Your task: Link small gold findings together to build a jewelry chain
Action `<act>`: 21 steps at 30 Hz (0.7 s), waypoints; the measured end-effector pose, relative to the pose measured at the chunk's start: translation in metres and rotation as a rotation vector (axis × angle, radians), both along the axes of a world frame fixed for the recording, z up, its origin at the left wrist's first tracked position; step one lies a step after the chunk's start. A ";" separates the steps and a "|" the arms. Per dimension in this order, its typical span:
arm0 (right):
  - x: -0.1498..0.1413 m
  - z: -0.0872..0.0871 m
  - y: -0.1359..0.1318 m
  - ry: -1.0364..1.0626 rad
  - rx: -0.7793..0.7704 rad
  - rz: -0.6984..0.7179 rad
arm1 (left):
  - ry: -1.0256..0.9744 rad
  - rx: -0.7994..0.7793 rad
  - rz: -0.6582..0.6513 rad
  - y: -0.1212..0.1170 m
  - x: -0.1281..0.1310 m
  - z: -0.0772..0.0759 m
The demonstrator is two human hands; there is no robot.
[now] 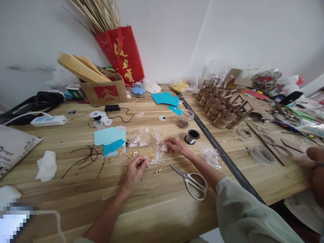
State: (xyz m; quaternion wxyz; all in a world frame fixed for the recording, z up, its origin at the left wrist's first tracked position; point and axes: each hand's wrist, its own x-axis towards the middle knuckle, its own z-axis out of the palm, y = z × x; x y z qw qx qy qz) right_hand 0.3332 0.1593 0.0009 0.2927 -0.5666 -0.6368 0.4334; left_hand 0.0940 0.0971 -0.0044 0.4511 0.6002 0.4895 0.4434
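Observation:
My left hand (135, 172) is pinched shut over the wooden table (76, 199), holding one end of a thin chain (152, 174) that lies beside it. My right hand (176, 145) is closed with its fingertips in a spread of small gold and silver jewellery findings (149, 152) in clear bags; what it pinches is too small to name. White-handled scissors (193, 181) lie just right of my left hand, below my right forearm. A spool of silver wire (192, 136) stands close to my right hand.
Light blue paper (110, 138) and black cords (87, 157) lie to the left, with a crumpled tissue (47, 165). A cardboard box (102, 89), a red bag (121, 55) and a power strip (49, 120) stand at the back. Wooden lattice models (222, 106) fill the right table. Another person's arm (316, 168) shows at the right edge.

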 end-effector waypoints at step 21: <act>-0.007 0.042 0.022 -0.207 0.110 0.157 | -0.054 0.049 0.061 0.000 -0.002 -0.002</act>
